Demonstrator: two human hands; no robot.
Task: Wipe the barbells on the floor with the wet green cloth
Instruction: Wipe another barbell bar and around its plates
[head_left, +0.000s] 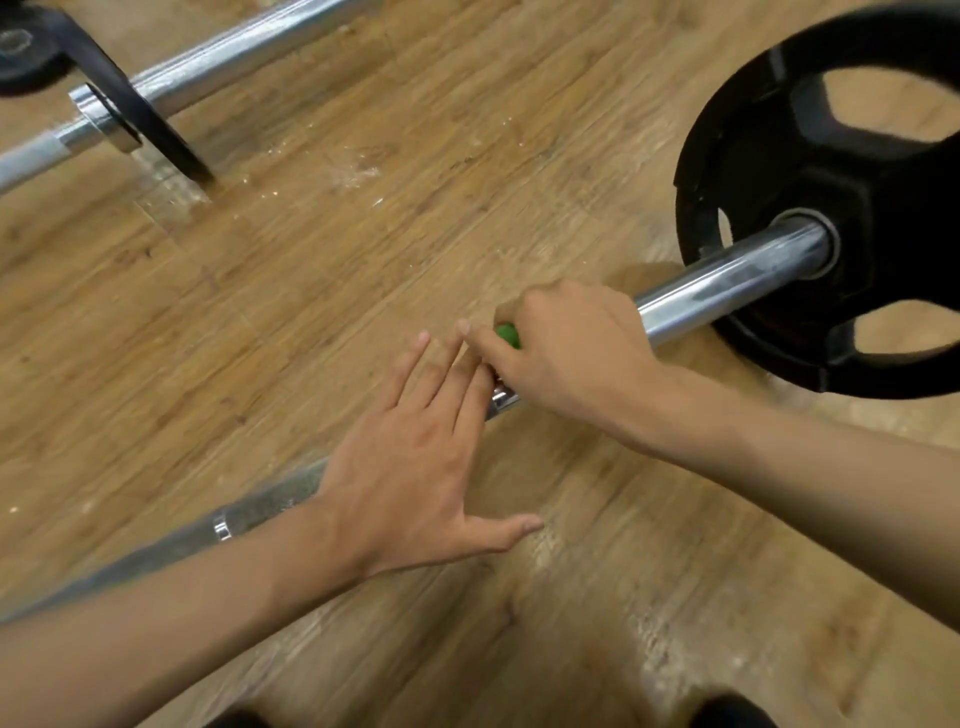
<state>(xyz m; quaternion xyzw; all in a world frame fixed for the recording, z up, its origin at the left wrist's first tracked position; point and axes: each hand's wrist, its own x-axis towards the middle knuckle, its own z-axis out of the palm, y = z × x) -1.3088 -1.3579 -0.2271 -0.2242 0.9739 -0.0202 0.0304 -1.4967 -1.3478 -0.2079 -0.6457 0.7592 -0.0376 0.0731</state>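
A chrome barbell (727, 291) lies slanted across the wooden floor, with a black weight plate (810, 156) on its right end. My right hand (566, 348) is curled over the bar's sleeve and grips the green cloth (508, 335), of which only a small bit shows under the fingers. My left hand (415, 457) lies over the bar just left of it, fingers straight and spread, thumb out. The bar's knurled shaft (260, 504) runs down to the lower left under my left forearm.
A second barbell (218, 57) lies at the upper left with a thin black plate (140, 109) on it. Another dark plate (21, 52) sits at the top left corner. White scuffs mark the floor (363, 171) between the bars.
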